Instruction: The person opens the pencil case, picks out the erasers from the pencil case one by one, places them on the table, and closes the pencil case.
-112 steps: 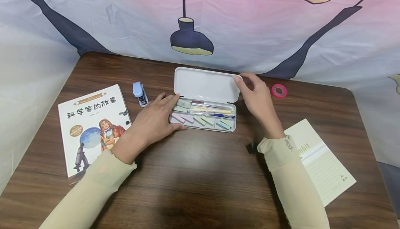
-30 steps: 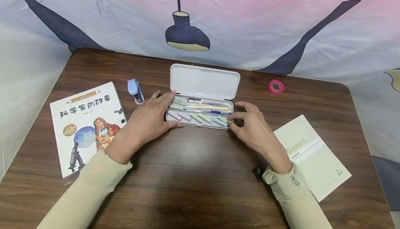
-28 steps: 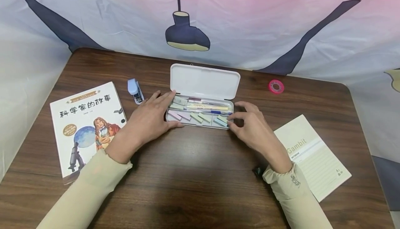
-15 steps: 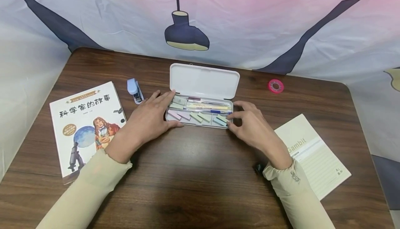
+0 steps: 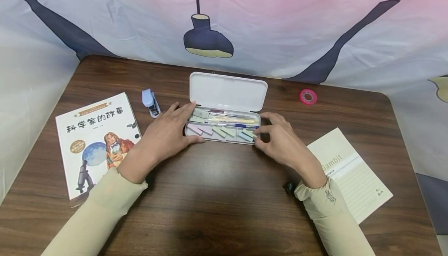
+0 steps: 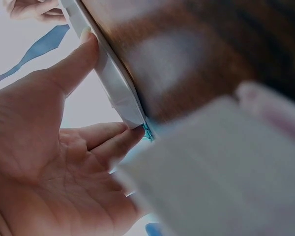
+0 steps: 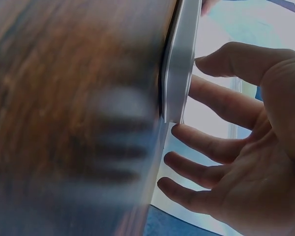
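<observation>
Flat against the left end of the open pencil case (image 5: 224, 129) at frame centre, the left hand (image 5: 167, 135) stays put, fingers straight; the right hand (image 5: 281, 143), loosely curved, has crept closer, fingertips now touching the case's right end.

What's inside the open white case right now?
The case holds pastel sticky-note pads in front and pens behind. The left hand covers its left end; anything beneath the pads is hidden.
</observation>
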### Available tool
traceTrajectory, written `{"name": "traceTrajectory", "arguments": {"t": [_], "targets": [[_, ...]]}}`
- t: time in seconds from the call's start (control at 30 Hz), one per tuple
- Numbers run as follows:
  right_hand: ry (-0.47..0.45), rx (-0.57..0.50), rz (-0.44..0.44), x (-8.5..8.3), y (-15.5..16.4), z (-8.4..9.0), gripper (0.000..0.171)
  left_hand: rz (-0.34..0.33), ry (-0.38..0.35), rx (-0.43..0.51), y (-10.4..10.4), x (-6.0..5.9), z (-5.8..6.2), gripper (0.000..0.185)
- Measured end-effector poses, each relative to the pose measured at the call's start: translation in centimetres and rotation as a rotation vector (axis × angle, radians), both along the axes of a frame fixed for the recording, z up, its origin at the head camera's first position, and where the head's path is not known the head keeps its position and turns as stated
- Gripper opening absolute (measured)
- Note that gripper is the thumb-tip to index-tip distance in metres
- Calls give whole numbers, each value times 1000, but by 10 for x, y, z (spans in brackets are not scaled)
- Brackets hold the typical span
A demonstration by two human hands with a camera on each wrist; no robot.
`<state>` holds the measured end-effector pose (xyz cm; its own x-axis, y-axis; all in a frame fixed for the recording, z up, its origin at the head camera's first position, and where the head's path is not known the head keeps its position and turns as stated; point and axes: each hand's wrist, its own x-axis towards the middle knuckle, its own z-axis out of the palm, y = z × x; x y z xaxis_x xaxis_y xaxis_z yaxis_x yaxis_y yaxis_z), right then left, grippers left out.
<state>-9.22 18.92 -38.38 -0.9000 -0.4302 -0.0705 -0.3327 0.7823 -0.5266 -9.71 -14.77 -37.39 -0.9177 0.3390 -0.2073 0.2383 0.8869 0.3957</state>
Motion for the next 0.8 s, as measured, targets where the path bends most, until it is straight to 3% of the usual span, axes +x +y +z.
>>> {"name": "traceTrajectory", "arguments": {"t": [0.33,0.57,0.7,0.8], "targets": [[-35,9,3,0,-1,5,24,2,7,0,-1,-1,-2,105],[-22,-16,5,0,2,2,23,0,71,26,-14,-11,-42,113],[-19,-27,-2,0,3,3,23,-6,87,20,-19,-15,-57,115],[-20,-34,-14,1,4,6,23,-10,87,17,-18,-14,-54,114]]}}
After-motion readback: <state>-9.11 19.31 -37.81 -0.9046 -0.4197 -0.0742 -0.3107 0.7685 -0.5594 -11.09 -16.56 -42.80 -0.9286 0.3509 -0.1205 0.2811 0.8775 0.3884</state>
